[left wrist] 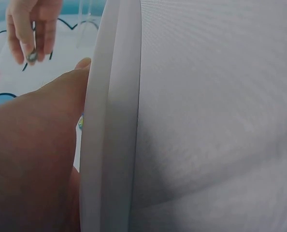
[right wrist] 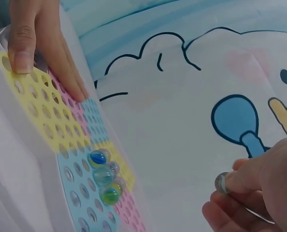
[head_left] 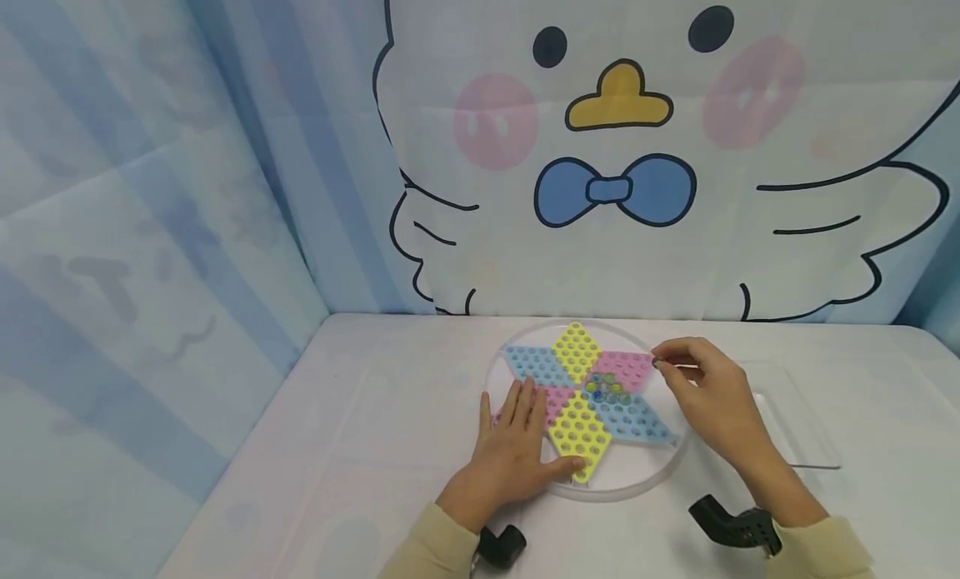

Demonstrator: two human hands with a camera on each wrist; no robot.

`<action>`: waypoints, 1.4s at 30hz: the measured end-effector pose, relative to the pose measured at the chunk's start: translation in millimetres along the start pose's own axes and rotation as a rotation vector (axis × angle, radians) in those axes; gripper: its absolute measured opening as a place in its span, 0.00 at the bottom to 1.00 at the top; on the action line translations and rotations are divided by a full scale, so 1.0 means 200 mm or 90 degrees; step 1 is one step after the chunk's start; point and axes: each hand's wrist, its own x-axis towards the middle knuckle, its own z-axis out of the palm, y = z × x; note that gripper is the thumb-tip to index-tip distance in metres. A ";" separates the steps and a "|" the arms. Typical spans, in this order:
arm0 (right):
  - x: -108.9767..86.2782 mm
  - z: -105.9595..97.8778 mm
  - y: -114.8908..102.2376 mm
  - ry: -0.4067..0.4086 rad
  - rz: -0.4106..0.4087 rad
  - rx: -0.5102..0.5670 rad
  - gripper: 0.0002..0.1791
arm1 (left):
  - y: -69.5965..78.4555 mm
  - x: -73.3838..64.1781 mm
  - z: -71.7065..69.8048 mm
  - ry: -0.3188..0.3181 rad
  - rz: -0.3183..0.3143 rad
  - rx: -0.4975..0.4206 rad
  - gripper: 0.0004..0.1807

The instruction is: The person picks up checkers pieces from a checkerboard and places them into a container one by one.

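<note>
A star-shaped Chinese checkers board [head_left: 577, 421] in yellow, pink and blue, full of round holes, lies in a round white tray [head_left: 626, 489]. My left hand [head_left: 512, 456] rests spread over its near left side, covering part of a pink section, with the thumb on the near yellow point. Off the board's right side, my right hand [head_left: 708, 396] pinches a glass marble [right wrist: 222, 183] between thumb and forefinger. Several glass marbles [head_left: 606, 387] in blue, green and clear sit clustered right of the board's centre, on the blue and pink sections.
To the right, partly behind my right forearm, lies a clear flat rectangular lid or tray [head_left: 813, 458] on the white table [head_left: 360, 446]. Behind the table hangs a cloth backdrop [head_left: 615, 262] with a cartoon bird. A black camera mount [head_left: 738, 529] sits at my right wrist.
</note>
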 end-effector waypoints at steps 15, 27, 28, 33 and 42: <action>0.00 -0.13 0.12 0.007 0.098 -0.014 0.13 | 0.00 0.01 0.01 -0.008 -0.009 0.014 0.58; -0.01 -0.22 0.21 0.002 0.192 -0.045 0.17 | 0.00 0.00 0.01 -0.001 -0.006 0.009 0.58; -0.01 -0.22 0.21 -0.006 0.203 -0.048 0.18 | 0.00 0.00 0.01 -0.002 -0.007 0.010 0.58; 0.00 -0.20 0.24 -0.045 0.236 -0.053 0.17 | 0.00 0.00 0.01 -0.003 -0.010 0.014 0.58; -0.02 -0.20 0.30 -0.081 0.222 -0.054 0.17 | 0.00 0.01 0.01 -0.006 -0.011 0.015 0.58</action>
